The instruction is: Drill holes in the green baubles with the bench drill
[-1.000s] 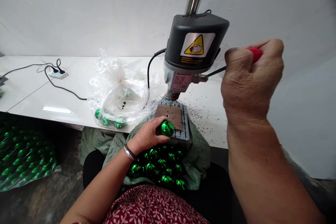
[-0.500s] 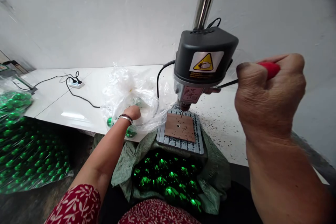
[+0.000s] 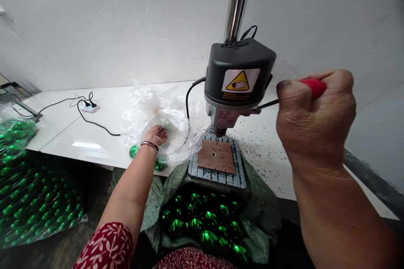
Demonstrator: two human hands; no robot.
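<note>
My right hand (image 3: 315, 122) is wrapped round the red knob (image 3: 315, 88) of the drill press's feed lever. The black drill press (image 3: 240, 75) stands in front of me, its bit above a brown board (image 3: 210, 157) with a small hole. No ball lies on the board. My left hand (image 3: 157, 135) reaches into the mouth of a clear plastic bag (image 3: 142, 105), its fingers loosely curled and apart, with nothing visible in them. Beside that wrist, a shiny green ball (image 3: 133, 151) shows at the bag's edge. A green sack (image 3: 261, 214) below the press holds several shiny green balls (image 3: 208, 235).
Dark shavings (image 3: 263, 151) are scattered over the white table (image 3: 82, 128). A power strip (image 3: 90, 108) with black cords lies at the left. Large clear bags of green balls (image 3: 38, 201) stand at the far left.
The fingers of my left hand have loosened and turned into sight inside the bag. My right hand stays on the lever knob. The view has shifted slightly.
</note>
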